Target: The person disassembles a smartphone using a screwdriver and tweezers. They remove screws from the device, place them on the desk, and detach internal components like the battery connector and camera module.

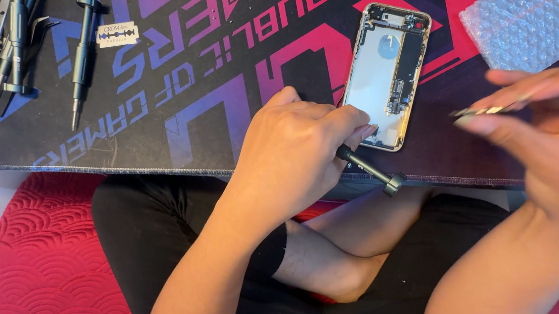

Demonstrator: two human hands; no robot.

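Informal home repair spot, not a proper workshop: a gaming mat (164, 101) is laid as surface, precision screwdrivers (17, 23) and opened phone shell (384, 75) are spread on it, red quilted bedding (46, 251) is seen under crossed legs.

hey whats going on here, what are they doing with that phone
A person sits cross-legged with an opened phone shell lying on a dark printed mat. The left hand grips a small black screwdriver near the shell's lower edge. The right hand, blurred, pinches what looks like tweezers. More screwdrivers, a razor blade and bubble wrap lie on the mat.
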